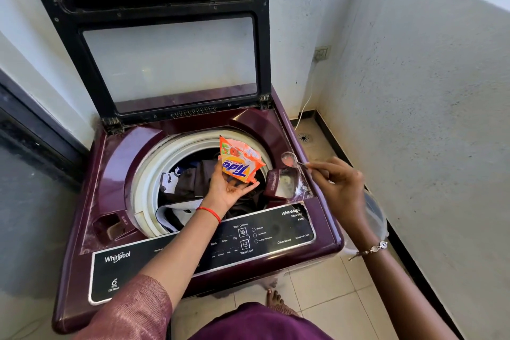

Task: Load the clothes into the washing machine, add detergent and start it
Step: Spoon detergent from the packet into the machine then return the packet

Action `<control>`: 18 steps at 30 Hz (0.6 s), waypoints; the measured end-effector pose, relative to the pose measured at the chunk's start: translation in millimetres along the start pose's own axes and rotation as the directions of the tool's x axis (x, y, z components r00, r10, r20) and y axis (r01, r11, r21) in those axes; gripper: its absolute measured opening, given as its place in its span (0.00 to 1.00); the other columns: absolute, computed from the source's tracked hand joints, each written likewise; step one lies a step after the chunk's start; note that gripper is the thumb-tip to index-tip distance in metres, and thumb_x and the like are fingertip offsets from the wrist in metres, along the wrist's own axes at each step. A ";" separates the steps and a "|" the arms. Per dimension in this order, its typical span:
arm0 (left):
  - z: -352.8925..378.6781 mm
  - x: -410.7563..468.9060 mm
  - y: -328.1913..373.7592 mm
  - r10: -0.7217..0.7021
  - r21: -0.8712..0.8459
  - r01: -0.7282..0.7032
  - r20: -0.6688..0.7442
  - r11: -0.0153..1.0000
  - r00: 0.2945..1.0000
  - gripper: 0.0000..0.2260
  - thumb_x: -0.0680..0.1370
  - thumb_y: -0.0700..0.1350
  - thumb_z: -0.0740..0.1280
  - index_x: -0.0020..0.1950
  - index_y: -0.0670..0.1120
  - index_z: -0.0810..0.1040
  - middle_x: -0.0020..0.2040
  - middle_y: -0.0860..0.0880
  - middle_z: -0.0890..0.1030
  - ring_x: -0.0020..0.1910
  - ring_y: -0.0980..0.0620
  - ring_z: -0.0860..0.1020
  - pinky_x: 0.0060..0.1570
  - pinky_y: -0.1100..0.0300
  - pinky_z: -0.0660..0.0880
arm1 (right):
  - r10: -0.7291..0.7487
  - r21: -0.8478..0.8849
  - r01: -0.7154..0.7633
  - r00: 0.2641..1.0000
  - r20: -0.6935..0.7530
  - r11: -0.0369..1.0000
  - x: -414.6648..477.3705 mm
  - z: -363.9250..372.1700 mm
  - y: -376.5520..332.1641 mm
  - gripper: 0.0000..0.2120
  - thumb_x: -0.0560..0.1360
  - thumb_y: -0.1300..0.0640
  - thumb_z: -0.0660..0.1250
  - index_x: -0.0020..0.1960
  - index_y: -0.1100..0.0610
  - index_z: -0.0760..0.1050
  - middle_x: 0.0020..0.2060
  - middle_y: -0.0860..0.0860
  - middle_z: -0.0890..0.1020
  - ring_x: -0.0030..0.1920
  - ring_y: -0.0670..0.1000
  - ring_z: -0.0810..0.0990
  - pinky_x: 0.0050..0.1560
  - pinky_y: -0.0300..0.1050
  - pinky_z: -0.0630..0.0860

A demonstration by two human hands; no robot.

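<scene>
Here, Tide packet upright in left hand, label inverted.

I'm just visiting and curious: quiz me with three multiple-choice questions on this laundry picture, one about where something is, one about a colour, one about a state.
1. Where is the detergent packet?
A. On the floor
B. In the left hand, above the drum
C. On the control panel

2. What colour is the washing machine body?
A. White
B. Green
C. Dark maroon

3. How is the lid?
A. Raised open
B. Shut
C. Taken off

Answers:
1 B, the fingers grip the orange packet over the clothes in the drum.
2 C, the casing around the drum is maroon.
3 A, the lid stands upright behind the drum.

The right hand holds a spoon over the detergent drawer.
</scene>
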State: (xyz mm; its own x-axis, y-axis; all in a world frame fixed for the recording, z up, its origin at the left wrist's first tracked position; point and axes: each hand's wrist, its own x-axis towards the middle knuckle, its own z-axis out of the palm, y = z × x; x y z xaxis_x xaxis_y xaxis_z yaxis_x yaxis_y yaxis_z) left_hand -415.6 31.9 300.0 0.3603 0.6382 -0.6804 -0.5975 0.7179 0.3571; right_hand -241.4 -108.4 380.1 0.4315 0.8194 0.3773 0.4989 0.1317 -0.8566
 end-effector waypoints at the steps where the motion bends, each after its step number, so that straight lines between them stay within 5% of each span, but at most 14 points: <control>1: 0.0 -0.7 0.2 -0.001 0.002 0.001 -0.001 1.000 1.000 0.26 0.77 0.58 0.61 0.67 0.42 0.68 0.69 0.39 0.70 0.66 0.35 0.70 0.60 0.34 0.65 | 0.038 0.088 -0.037 0.999 -0.018 0.995 2.9 -0.3 -6.0 0.10 0.70 0.68 0.71 0.46 0.54 0.82 0.29 0.51 0.75 0.30 0.47 0.71 0.31 0.38 0.70; 7: 0.7 -4.4 0.0 -0.004 0.016 0.004 -0.002 1.000 1.000 0.26 0.78 0.57 0.61 0.69 0.42 0.67 0.69 0.39 0.70 0.67 0.35 0.69 0.62 0.34 0.64 | 0.129 0.372 -0.131 0.991 0.030 0.919 13.9 6.4 -32.1 0.06 0.70 0.67 0.70 0.46 0.62 0.82 0.35 0.67 0.78 0.30 0.56 0.73 0.33 0.47 0.72; 10: 0.8 -6.0 -0.6 0.003 0.027 -0.003 0.008 1.000 1.000 0.25 0.77 0.57 0.61 0.69 0.43 0.67 0.69 0.39 0.70 0.67 0.35 0.69 0.61 0.34 0.64 | 0.084 0.340 -0.121 0.989 0.122 0.933 15.3 16.6 -35.7 0.08 0.70 0.68 0.70 0.48 0.62 0.81 0.29 0.49 0.77 0.32 0.48 0.73 0.35 0.38 0.72; 14: 1.4 -8.8 -0.6 0.009 0.082 -0.013 0.040 0.997 0.999 0.23 0.77 0.57 0.60 0.66 0.44 0.70 0.69 0.40 0.70 0.67 0.36 0.69 0.60 0.34 0.65 | -0.004 0.205 -0.043 0.975 0.223 0.978 15.1 29.4 -35.7 0.11 0.69 0.70 0.70 0.48 0.59 0.81 0.30 0.59 0.72 0.32 0.42 0.71 0.34 0.32 0.69; 18: 1.1 -10.5 -1.1 0.012 0.119 -0.022 0.088 0.993 0.996 0.17 0.78 0.57 0.59 0.52 0.44 0.74 0.59 0.41 0.76 0.68 0.37 0.68 0.60 0.35 0.65 | -0.087 0.009 0.088 0.965 0.246 0.996 12.5 42.5 -31.9 0.07 0.70 0.69 0.70 0.45 0.61 0.83 0.29 0.45 0.70 0.31 0.39 0.71 0.33 0.28 0.66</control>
State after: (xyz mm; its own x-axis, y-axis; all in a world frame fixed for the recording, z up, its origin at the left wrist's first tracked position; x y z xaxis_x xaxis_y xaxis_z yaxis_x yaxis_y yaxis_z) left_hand -417.9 24.6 307.5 0.4152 0.6685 -0.6171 -0.5159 0.7317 0.4455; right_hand -283.9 -78.7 397.2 0.1878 0.9169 0.3523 0.5281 0.2082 -0.8233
